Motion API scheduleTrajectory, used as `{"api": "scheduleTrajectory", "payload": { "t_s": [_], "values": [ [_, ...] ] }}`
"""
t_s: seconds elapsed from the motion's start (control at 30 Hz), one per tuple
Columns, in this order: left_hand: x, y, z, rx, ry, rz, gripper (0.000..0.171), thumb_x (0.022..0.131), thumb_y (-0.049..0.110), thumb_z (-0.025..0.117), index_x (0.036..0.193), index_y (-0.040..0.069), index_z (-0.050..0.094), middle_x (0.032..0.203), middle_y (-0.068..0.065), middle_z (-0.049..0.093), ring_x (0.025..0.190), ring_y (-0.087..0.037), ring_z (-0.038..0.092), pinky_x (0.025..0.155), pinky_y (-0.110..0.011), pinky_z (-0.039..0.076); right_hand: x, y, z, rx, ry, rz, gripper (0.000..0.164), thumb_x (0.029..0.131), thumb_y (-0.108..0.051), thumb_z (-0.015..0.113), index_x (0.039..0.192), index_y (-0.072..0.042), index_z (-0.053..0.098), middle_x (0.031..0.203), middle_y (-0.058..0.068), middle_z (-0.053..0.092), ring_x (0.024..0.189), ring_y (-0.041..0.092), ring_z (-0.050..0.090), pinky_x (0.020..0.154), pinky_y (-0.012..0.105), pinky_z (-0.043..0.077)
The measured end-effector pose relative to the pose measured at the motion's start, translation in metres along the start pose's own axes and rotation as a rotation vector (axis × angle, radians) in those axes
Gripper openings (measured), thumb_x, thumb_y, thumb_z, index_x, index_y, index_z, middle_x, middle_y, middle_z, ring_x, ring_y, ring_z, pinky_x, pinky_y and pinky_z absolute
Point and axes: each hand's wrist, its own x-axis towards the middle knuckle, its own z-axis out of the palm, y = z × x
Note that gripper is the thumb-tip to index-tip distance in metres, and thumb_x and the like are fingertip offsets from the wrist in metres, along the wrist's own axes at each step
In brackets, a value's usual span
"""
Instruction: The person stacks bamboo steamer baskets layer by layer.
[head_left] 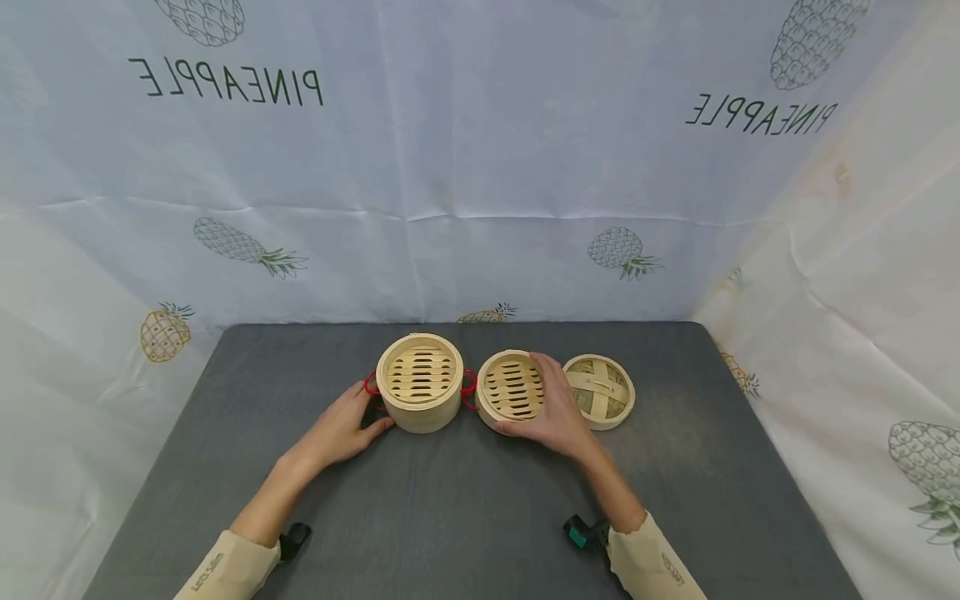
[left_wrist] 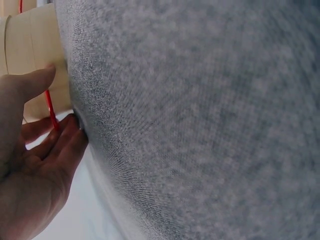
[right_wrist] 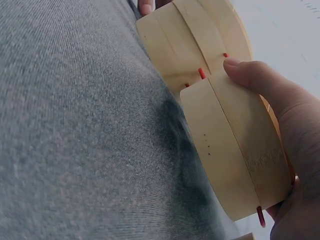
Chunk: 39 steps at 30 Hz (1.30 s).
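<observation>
Two stacked bamboo steamer baskets (head_left: 420, 421), with a slatted floor showing in the top one, stand left of centre on the dark table. My left hand (head_left: 339, 427) holds their left side, thumb on the pale wall (left_wrist: 42, 45) and fingers by a red cord handle (left_wrist: 50, 107). Just right of the stack is another slatted bamboo steamer basket (head_left: 512, 387). My right hand (head_left: 558, 417) grips it across the top, thumb at the near rim and fingers at the far rim. Up close, its side wall (right_wrist: 230, 150) shows a red handle at each end.
A round woven bamboo lid (head_left: 603, 408) with a strap lies on the table right of my right hand, partly behind it. The grey table (head_left: 465, 525) ends at a white pineapple-print cloth (head_left: 450, 158) along the back and sides.
</observation>
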Motion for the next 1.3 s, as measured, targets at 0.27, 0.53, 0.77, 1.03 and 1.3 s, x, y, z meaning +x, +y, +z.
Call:
{"api": "scheduleTrajectory", "payload": {
  "t_s": [0.27, 0.53, 0.77, 1.03, 1.3],
  "values": [
    [-0.001, 0.010, -0.007, -0.012, 0.014, 0.023, 0.069, 0.100, 0.041, 0.080, 0.153, 0.005, 0.055, 0.123, -0.022, 0.066, 0.111, -0.038, 0.068, 0.089, -0.054, 0.059, -0.008, -0.003, -0.003, 0.002, 0.015, 0.010, 0.129, 0.069, -0.054, 0.100, 0.170, -0.015, 0.030, 0.174, 0.015, 0.032, 0.161, 0.042, 0.035, 0.122, 0.073, 0.037],
    [0.000, 0.005, -0.003, -0.027, -0.003, -0.024, 0.070, 0.099, 0.041, 0.081, 0.154, 0.008, 0.054, 0.129, -0.018, 0.067, 0.117, -0.036, 0.068, 0.094, -0.060, 0.058, -0.015, -0.009, -0.008, -0.006, 0.013, -0.003, 0.131, 0.067, -0.052, 0.102, 0.170, -0.013, 0.030, 0.174, 0.015, 0.033, 0.161, 0.042, 0.035, 0.121, 0.074, 0.037],
    [0.002, 0.020, -0.013, 0.001, -0.018, -0.012, 0.068, 0.098, 0.034, 0.082, 0.152, 0.003, 0.055, 0.126, -0.019, 0.068, 0.113, -0.037, 0.069, 0.091, -0.058, 0.059, -0.020, -0.013, -0.011, -0.003, 0.008, -0.018, 0.132, 0.067, -0.051, 0.102, 0.170, -0.012, 0.030, 0.174, 0.015, 0.032, 0.163, 0.042, 0.032, 0.122, 0.073, 0.037],
    [0.003, 0.040, -0.024, -0.028, -0.038, -0.047, 0.066, 0.095, 0.022, 0.085, 0.151, 0.001, 0.056, 0.125, -0.020, 0.068, 0.116, -0.037, 0.069, 0.096, -0.058, 0.059, -0.023, -0.017, -0.012, -0.015, 0.010, -0.039, 0.131, 0.067, -0.052, 0.102, 0.170, -0.017, 0.030, 0.174, 0.014, 0.032, 0.163, 0.041, 0.032, 0.121, 0.073, 0.039],
    [0.000, 0.021, -0.012, -0.015, -0.002, -0.018, 0.067, 0.098, 0.036, 0.082, 0.153, 0.009, 0.055, 0.122, -0.016, 0.067, 0.112, -0.035, 0.069, 0.090, -0.056, 0.058, -0.025, -0.024, -0.018, -0.020, 0.028, -0.058, 0.131, 0.066, -0.051, 0.102, 0.170, -0.016, 0.031, 0.174, 0.014, 0.033, 0.161, 0.041, 0.035, 0.120, 0.074, 0.038]
  ]
}}
